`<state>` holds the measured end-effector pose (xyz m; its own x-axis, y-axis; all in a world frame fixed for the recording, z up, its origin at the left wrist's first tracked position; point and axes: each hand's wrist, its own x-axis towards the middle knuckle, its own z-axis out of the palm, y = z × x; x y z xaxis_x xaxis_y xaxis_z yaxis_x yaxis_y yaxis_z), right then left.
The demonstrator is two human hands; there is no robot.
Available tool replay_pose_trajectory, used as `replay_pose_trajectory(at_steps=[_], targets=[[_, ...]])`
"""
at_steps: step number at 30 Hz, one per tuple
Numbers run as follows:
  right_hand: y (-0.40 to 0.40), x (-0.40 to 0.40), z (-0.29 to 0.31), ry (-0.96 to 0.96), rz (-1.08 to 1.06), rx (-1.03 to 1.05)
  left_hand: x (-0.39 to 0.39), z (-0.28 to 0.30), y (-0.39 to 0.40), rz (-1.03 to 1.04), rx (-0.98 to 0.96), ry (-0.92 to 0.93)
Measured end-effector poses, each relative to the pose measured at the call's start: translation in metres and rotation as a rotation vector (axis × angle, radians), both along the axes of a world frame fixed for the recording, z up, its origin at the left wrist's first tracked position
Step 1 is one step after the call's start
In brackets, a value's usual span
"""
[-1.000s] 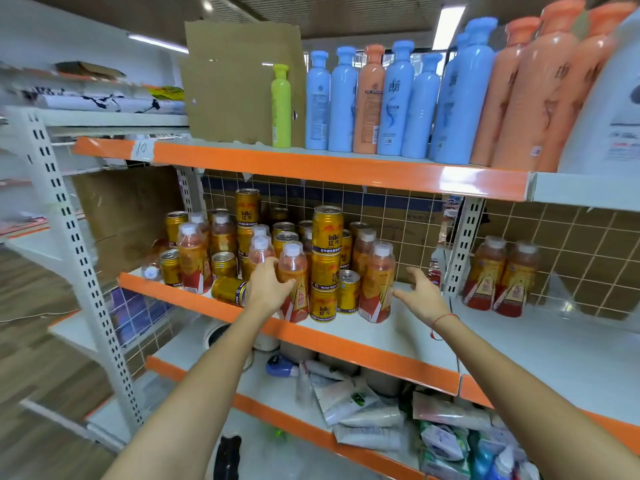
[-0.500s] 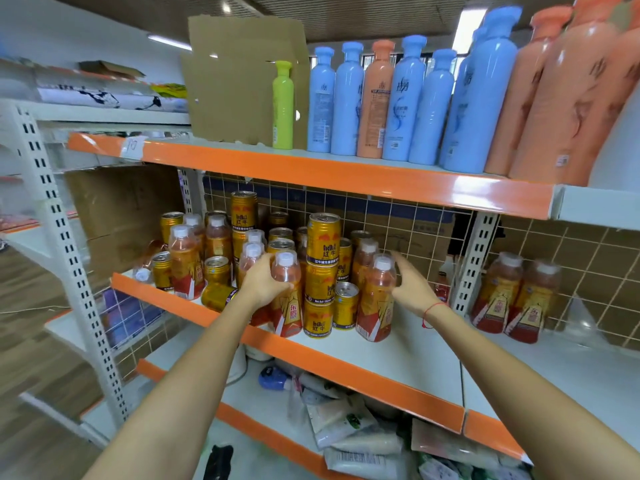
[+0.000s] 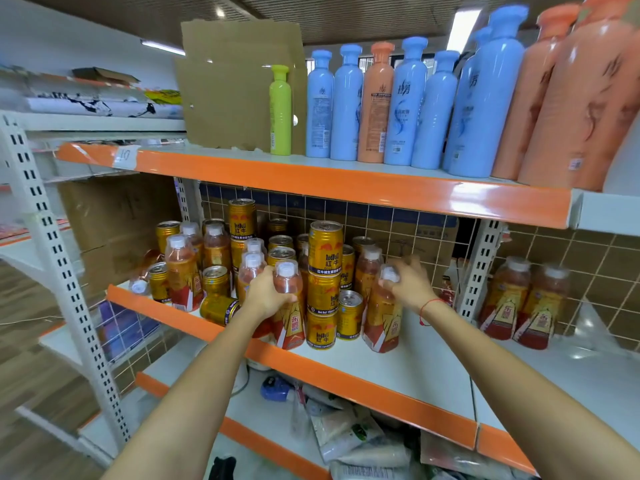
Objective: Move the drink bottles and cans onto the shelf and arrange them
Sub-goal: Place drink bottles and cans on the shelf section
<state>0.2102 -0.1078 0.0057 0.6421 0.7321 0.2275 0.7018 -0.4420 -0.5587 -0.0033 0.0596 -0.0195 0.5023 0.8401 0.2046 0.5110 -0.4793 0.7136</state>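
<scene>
- left hand (image 3: 268, 295) is wrapped round the neck and shoulder of an upright bottle (image 3: 289, 308) at the front edge of the middle shelf (image 3: 398, 379), cap up, long axis vertical.
- right hand (image 3: 410, 284) curls its fingers round the top of a second bottle (image 3: 381, 318), also upright near the front edge; this hand is blurred, and how tightly it grips i cannot tell.
- between the two bottles stands a can stack (image 3: 323, 284), three cans high, each upright with its top up; a short can (image 3: 349, 315) stands just beside the stack's right side.
- a fallen can (image 3: 218, 309) lies on its side at the front edge, left of the left hand, its long axis running along the shelf.
- more upright bottles and cans crowd the shelf's left and back part.
- two bottles (image 3: 523, 303) stand upright on the neighbouring shelf bay to the right, well apart from the hands.
- on the top shelf (image 3: 311, 178) stand tall blue bottles (image 3: 401, 105), orange ones and a green bottle (image 3: 280, 110), with cardboard (image 3: 239, 84) behind.
</scene>
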Motion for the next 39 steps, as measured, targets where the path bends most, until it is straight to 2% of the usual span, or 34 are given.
replay_pose_trajectory(at_steps=[6, 12, 18, 31, 39], targets=[[0.000, 0.007, -0.001, 0.017, -0.084, 0.044, -0.004, 0.005, 0.006, -0.100, -0.076, 0.044], [-0.009, 0.013, -0.008, 0.256, 0.064, 0.116, -0.003, 0.006, 0.012, -0.158, -0.158, 0.032], [-0.015, 0.009, -0.029, 0.392, 0.050, 0.102, 0.000, -0.009, 0.009, -0.147, -0.217, 0.001], [-0.020, -0.001, -0.046, 0.293, -0.091, 0.261, -0.002, -0.020, -0.003, 0.011, -0.072, -0.173], [-0.029, -0.016, -0.047, 0.246, -0.132, 0.259, -0.028, 0.009, -0.003, -0.053, -0.103, -0.067]])
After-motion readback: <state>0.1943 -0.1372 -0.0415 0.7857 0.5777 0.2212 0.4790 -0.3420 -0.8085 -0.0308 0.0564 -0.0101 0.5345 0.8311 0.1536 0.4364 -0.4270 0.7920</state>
